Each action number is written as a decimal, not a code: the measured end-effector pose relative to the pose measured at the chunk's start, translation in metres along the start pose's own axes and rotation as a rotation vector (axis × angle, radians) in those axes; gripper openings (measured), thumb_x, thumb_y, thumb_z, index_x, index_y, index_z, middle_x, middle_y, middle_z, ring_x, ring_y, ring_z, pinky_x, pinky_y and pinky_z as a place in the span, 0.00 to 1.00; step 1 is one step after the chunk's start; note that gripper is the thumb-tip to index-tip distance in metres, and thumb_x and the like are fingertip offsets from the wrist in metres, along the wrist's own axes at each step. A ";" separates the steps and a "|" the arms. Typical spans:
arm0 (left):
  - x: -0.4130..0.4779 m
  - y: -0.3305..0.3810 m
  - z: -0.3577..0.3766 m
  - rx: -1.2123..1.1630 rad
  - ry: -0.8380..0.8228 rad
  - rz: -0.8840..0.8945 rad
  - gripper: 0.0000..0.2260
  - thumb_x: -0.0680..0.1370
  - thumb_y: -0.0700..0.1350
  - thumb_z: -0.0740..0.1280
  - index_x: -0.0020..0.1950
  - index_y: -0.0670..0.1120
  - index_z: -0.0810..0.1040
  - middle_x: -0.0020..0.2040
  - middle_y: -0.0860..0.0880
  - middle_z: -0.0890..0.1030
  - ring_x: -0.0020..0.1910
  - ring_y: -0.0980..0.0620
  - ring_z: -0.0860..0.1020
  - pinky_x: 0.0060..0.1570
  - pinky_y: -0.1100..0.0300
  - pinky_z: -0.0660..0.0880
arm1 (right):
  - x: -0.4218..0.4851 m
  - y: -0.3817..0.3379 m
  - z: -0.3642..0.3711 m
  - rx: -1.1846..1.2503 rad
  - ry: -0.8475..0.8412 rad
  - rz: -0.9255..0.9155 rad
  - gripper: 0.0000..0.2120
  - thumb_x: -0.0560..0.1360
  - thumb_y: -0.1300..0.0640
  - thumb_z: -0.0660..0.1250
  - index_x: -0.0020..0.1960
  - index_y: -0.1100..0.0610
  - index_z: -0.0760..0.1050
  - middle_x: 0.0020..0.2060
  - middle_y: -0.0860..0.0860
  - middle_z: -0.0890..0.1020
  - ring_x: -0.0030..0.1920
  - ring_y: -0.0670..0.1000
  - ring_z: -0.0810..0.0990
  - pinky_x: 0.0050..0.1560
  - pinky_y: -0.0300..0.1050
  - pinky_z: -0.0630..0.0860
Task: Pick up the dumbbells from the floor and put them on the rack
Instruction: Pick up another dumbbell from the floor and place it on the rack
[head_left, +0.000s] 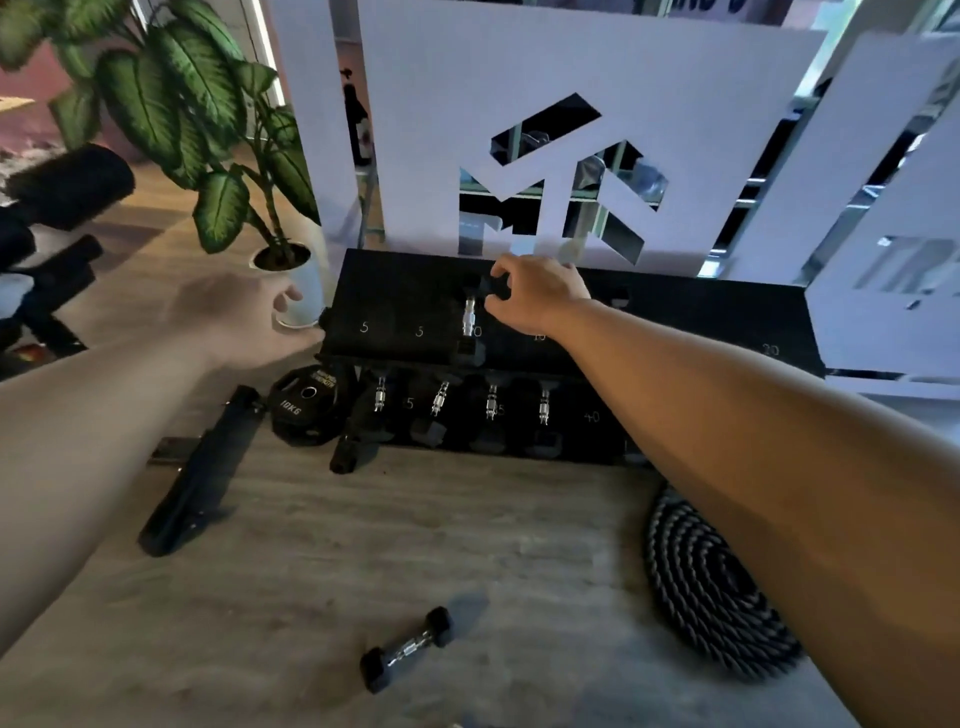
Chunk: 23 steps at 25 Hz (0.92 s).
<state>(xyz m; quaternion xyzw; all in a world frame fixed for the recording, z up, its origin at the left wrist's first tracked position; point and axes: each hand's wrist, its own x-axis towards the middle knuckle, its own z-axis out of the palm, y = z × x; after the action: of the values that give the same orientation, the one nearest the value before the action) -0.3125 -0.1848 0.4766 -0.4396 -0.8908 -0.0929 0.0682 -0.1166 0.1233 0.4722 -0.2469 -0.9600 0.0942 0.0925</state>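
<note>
A black two-tier rack (405, 291) with white weight numbers stands against the white panel. One black dumbbell with a chrome handle (470, 322) lies on the top shelf by the "10" mark. My right hand (535, 299) grips its far head. My left hand (234, 317) hovers left of the rack, blurred, fingers apart and holding nothing. A small dumbbell (408, 648) lies on the wooden floor in front of me. Several larger dumbbells (491, 405) sit on the lower shelf.
A potted plant in a white pot (301, 280) stands left of the rack. A 10 kg plate (306, 402) leans by the rack's left foot, beside a black bar (200, 478) on the floor. A coiled battle rope (711, 587) lies at right. A black bench (57, 208) is at far left.
</note>
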 end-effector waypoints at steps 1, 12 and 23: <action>-0.005 0.008 0.001 -0.002 -0.006 0.016 0.28 0.69 0.69 0.70 0.60 0.51 0.77 0.53 0.50 0.82 0.51 0.46 0.78 0.50 0.46 0.76 | -0.012 0.004 -0.002 0.005 -0.003 0.013 0.24 0.76 0.41 0.65 0.69 0.49 0.72 0.53 0.48 0.82 0.59 0.54 0.78 0.65 0.56 0.68; -0.171 0.093 0.036 0.010 -0.162 0.093 0.30 0.67 0.77 0.62 0.58 0.57 0.76 0.51 0.57 0.80 0.48 0.51 0.78 0.47 0.50 0.78 | -0.244 0.021 0.042 0.005 -0.136 0.120 0.23 0.76 0.41 0.64 0.69 0.48 0.71 0.57 0.49 0.81 0.62 0.56 0.75 0.64 0.58 0.66; -0.247 0.095 0.079 -0.065 -0.313 0.018 0.33 0.65 0.78 0.61 0.60 0.57 0.75 0.53 0.58 0.79 0.50 0.50 0.78 0.49 0.48 0.77 | -0.311 0.004 0.106 0.006 -0.247 0.161 0.24 0.77 0.41 0.63 0.70 0.48 0.71 0.59 0.51 0.81 0.64 0.57 0.74 0.66 0.59 0.65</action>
<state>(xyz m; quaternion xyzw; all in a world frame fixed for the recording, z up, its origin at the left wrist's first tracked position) -0.0904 -0.3003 0.3592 -0.4587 -0.8830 -0.0513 -0.0848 0.1291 -0.0404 0.3287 -0.3095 -0.9408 0.1338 -0.0336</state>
